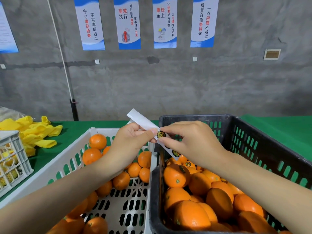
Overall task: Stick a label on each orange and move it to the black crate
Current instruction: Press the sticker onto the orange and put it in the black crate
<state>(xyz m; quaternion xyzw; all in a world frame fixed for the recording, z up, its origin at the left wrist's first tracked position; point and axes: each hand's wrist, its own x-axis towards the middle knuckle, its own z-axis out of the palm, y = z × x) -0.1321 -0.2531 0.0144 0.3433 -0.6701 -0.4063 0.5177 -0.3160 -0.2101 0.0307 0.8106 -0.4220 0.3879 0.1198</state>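
My left hand [133, 141] pinches a white strip of label backing [143, 121] held above the gap between the two crates. My right hand [189, 141] pinches a round black-and-gold label [160, 134] on that strip, thumb and forefinger closed on its edge. Another label [176, 153] shows lower on the strip. Below left, the white crate [70, 154] holds several unlabelled oranges [97, 141]. Below right, the black crate [263, 141] is filled with several oranges [175, 176], some showing labels.
Both crates stand on a green table [278, 122] against a grey concrete wall with posters. Yellow foam fruit sleeves [40, 130] lie at the back left. A small grey crate [11, 159] with more sleeves stands at the left edge.
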